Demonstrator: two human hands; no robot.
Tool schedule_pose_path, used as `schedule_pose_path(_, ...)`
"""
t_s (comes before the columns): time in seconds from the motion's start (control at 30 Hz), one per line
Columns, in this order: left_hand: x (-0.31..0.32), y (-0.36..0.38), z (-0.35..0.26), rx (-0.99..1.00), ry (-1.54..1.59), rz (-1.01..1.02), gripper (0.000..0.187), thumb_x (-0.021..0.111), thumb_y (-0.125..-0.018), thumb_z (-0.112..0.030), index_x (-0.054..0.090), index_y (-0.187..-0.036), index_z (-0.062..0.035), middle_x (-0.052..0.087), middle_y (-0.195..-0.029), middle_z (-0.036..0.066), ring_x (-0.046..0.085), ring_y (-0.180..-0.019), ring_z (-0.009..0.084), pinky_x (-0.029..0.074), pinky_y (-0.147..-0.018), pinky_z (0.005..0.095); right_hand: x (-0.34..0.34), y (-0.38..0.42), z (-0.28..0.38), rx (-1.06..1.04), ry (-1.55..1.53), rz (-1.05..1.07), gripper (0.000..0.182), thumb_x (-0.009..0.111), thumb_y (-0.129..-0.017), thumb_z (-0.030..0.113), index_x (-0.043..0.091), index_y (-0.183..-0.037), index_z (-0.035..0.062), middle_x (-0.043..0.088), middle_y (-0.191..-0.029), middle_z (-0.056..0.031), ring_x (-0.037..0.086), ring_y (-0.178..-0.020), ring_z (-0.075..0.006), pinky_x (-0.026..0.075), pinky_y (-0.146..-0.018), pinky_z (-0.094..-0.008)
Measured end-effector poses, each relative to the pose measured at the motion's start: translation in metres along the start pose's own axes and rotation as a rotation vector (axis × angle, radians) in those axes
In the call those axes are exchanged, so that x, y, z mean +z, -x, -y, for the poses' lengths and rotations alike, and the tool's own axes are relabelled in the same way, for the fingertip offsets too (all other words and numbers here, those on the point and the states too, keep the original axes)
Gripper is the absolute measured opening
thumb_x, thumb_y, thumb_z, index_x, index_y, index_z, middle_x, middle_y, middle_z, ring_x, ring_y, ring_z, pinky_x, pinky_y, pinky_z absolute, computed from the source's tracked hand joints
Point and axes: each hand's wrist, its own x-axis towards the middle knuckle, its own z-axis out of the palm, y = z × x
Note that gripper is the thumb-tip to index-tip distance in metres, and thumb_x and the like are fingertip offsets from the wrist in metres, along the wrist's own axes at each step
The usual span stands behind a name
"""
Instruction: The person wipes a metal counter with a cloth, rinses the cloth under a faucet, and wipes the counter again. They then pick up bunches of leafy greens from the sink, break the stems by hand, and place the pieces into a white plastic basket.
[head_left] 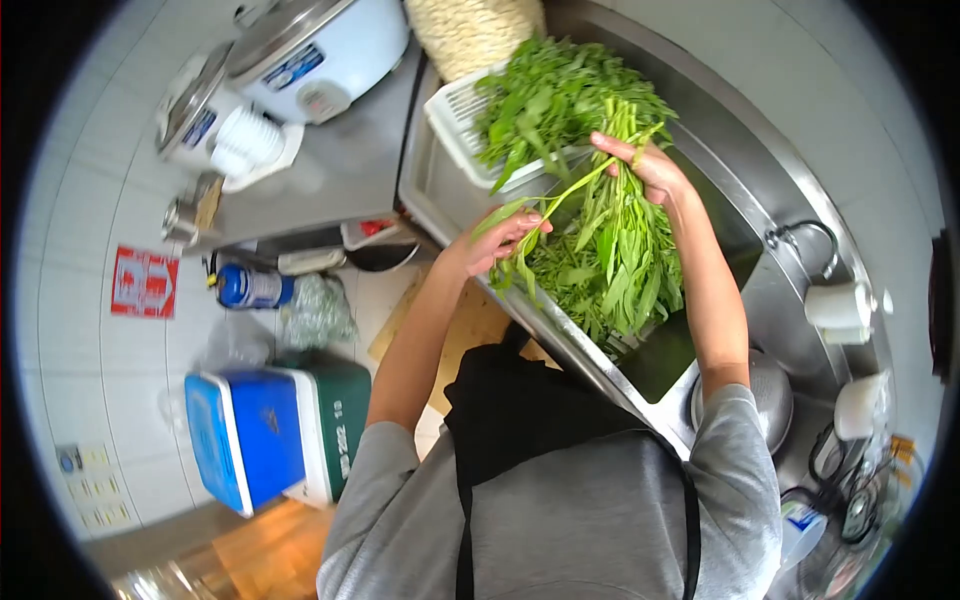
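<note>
My right hand point(650, 170) is closed around the pale stems of a bunch of leafy greens point(625, 240), whose leaves hang toward me over the sink. Between the fingers of my left hand point(500, 240) is a single green stalk point(560, 200), which stretches up to the bunch. Beneath the bunch, more loose greens point(570, 285) lie in the sink. Beyond my hands, a white basket point(460, 125) holds another heap of greens point(560, 95).
A steel faucet point(805, 240) rises at the right, near a round metal bowl point(770, 400). Rice cookers point(320, 60) stand on the counter point(330, 170) at upper left. Below are a blue cooler point(245, 430) and a fire extinguisher point(250, 287).
</note>
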Motion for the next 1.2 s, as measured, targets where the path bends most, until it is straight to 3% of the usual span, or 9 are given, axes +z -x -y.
schedule_pose_path(0.07,0.007,-0.016,-0.004,-0.021,-0.018,0.054,0.031,0.052,-0.086,-0.033,0.059,-0.098,-0.0047,0.042,-0.063,-0.007,0.031,-0.05,-0.0002,0.016,-0.04,0.0176,-0.003,0.022,0.009,-0.003,-0.02,-0.078,0.058,0.068,-0.07,0.051,0.058,-0.105,0.0058,0.041,-0.058,0.0029,0.04,-0.062,-0.0072,0.036,-0.073,-0.0273)
schedule_pose_path(0.13,0.019,-0.03,-0.01,-0.033,-0.003,0.093,0.032,0.051,-0.086,-0.032,0.058,-0.101,-0.0046,0.039,-0.061,-0.008,0.031,-0.05,-0.0003,0.016,-0.04,0.0177,-0.021,0.02,-0.003,0.076,-0.046,-0.114,0.051,0.068,-0.071,0.051,0.058,-0.096,0.0079,0.038,-0.053,0.0036,0.038,-0.058,-0.0061,0.036,-0.066,-0.0273)
schedule_pose_path(0.37,0.058,-0.093,-0.012,0.015,-0.166,0.163,0.022,0.052,-0.083,-0.024,0.062,-0.087,-0.0038,0.037,-0.057,-0.008,0.029,-0.048,0.0007,0.02,-0.041,0.0171,-0.06,0.052,-0.032,0.005,-0.039,-0.363,0.051,0.07,-0.068,0.05,0.057,-0.09,0.0059,0.048,-0.06,0.0002,0.045,-0.062,-0.0097,0.037,-0.087,-0.0351)
schedule_pose_path(0.47,0.078,-0.12,0.004,0.123,-0.259,0.066,0.019,0.051,-0.08,-0.02,0.06,-0.073,-0.0048,0.039,-0.054,-0.006,0.029,-0.045,0.0029,0.022,-0.04,0.0189,-0.052,0.084,-0.033,-0.137,-0.151,-0.499,0.039,0.075,-0.069,0.033,0.057,-0.083,0.0023,0.055,-0.065,-0.0016,0.047,-0.053,-0.0077,0.042,-0.047,-0.0252)
schedule_pose_path(0.6,0.084,-0.163,0.041,-0.036,0.256,-0.18,0.023,0.045,-0.084,-0.027,0.049,-0.072,-0.0076,0.041,-0.058,-0.002,0.035,-0.043,0.008,0.027,-0.04,0.022,-0.058,0.102,-0.061,-0.12,-0.102,-0.789,0.038,0.076,-0.069,0.033,0.057,-0.078,0.0024,0.056,-0.063,-0.0019,0.049,-0.05,-0.0083,0.041,-0.049,-0.0251)
schedule_pose_path(0.77,0.106,-0.145,0.025,0.411,-0.312,0.045,0.035,0.04,-0.093,-0.036,0.047,-0.102,-0.0029,0.05,-0.073,0.005,0.05,-0.053,0.0131,0.039,-0.048,0.028,-0.066,0.124,-0.077,-0.15,-0.026,-0.739,0.04,0.074,-0.069,0.038,0.057,-0.075,0.0026,0.056,-0.06,-0.0023,0.05,-0.051,-0.009,0.041,-0.051,-0.0244)
schedule_pose_path(0.8,0.12,-0.151,0.024,0.876,-0.598,0.019,0.033,0.043,-0.092,-0.035,0.05,-0.106,-0.0056,0.056,-0.072,0.009,0.055,-0.056,0.0171,0.042,-0.051,0.0323,-0.067,0.124,-0.079,-0.137,0.024,-0.716,0.041,0.074,-0.069,0.04,0.057,-0.075,0.0028,0.056,-0.061,-0.0027,0.05,-0.051,-0.0091,0.041,-0.052,-0.0245)
schedule_pose_path(0.87,0.134,-0.134,-0.004,0.562,-0.947,0.252,0.029,0.046,-0.091,-0.033,0.054,-0.103,-0.008,0.058,-0.065,0.011,0.055,-0.054,0.0193,0.043,-0.052,0.0349,-0.064,0.127,-0.078,-0.084,-0.006,-0.693,0.043,0.073,-0.069,0.042,0.057,-0.074,0.0031,0.057,-0.065,-0.0032,0.051,-0.053,-0.0092,0.041,-0.052,-0.025)
schedule_pose_path(1.2,0.075,-0.148,-0.022,0.633,-1.152,0.051,0.024,0.049,-0.089,-0.03,0.06,-0.094,-0.0092,0.059,-0.058,0.008,0.055,-0.049,0.0222,0.044,-0.049,0.0344,-0.087,0.164,-0.118,-0.02,-0.145,-0.605,0.041,0.076,-0.069,0.029,0.059,-0.092,0.0009,0.062,-0.08,-0.0067,0.059,-0.073,-0.0153,0.05,-0.069,-0.0297)
